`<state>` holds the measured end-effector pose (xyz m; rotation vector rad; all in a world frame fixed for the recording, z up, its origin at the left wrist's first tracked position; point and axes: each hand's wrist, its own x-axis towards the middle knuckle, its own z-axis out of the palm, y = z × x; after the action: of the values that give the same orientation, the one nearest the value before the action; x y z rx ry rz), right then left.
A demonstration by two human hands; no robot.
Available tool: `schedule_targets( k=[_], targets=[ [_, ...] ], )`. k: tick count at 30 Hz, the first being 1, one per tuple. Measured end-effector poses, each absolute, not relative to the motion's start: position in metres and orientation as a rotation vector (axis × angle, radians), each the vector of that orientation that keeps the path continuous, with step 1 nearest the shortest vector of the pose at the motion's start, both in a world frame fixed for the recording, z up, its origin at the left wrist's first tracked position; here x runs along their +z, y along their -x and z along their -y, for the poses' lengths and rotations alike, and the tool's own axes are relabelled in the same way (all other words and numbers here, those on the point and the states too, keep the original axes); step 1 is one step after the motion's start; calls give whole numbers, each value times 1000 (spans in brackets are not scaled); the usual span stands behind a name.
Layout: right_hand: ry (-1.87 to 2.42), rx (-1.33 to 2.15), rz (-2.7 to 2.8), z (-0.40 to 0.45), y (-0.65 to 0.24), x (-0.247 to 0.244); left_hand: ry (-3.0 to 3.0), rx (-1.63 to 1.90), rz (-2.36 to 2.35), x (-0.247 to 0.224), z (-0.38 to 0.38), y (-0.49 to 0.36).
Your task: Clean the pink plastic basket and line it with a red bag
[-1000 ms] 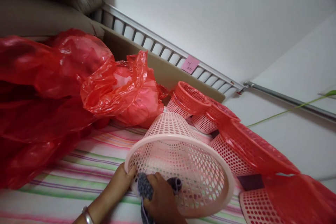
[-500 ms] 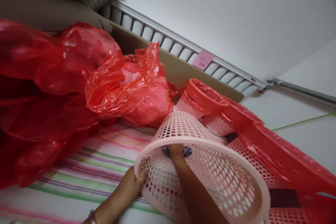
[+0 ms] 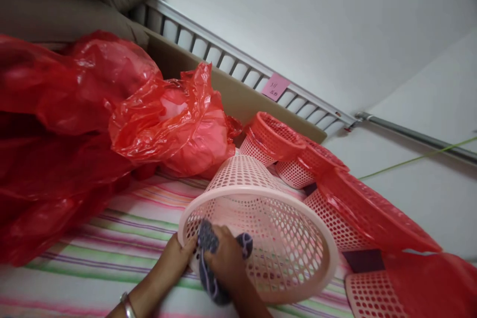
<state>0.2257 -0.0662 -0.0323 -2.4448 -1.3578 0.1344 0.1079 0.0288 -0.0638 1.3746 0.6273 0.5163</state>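
Pink basket (image 3: 257, 191) lies tipped on its side on the striped sheet (image 3: 122, 238), its wide mouth turned toward the person and its narrower end pointing away. The left forearm reaches up and inward from the lower left, a shiny bracelet (image 3: 127, 305) around the wrist, and the left hand (image 3: 178, 254) pinches the near left part of the rim (the thumb shows, most of the other fingers are hidden). The right forearm slopes up and to the left from the bottom edge, and the right hand (image 3: 225, 258) is at the mouth, close beside the left one. Its fingers are curled around a bunched dark cloth (image 3: 207, 238), which pokes out on both sides and hangs below the hand. The basket's rim sits between the left fingers, while its open mouth spreads beyond the right ones.

To the right, more pink baskets (image 3: 331, 223) stand in a slanting row, with red plastic (image 3: 372, 206) over their rims. Crumpled red bags (image 3: 175, 124) are heaped on the left, and a pink note (image 3: 276, 86) is on the metal railing (image 3: 242, 59) behind.
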Motion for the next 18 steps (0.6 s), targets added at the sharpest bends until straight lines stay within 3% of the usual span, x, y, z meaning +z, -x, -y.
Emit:
schedule_targets(
  k=[7,18],
  targets=[
    [2444,184,1449,101,-194,-33,-1434,634,-680,-35,-56,-92],
    [2705,-125,968,-7,-284,-34,-1435,597,-608,-39,-57,-97]
  ],
)
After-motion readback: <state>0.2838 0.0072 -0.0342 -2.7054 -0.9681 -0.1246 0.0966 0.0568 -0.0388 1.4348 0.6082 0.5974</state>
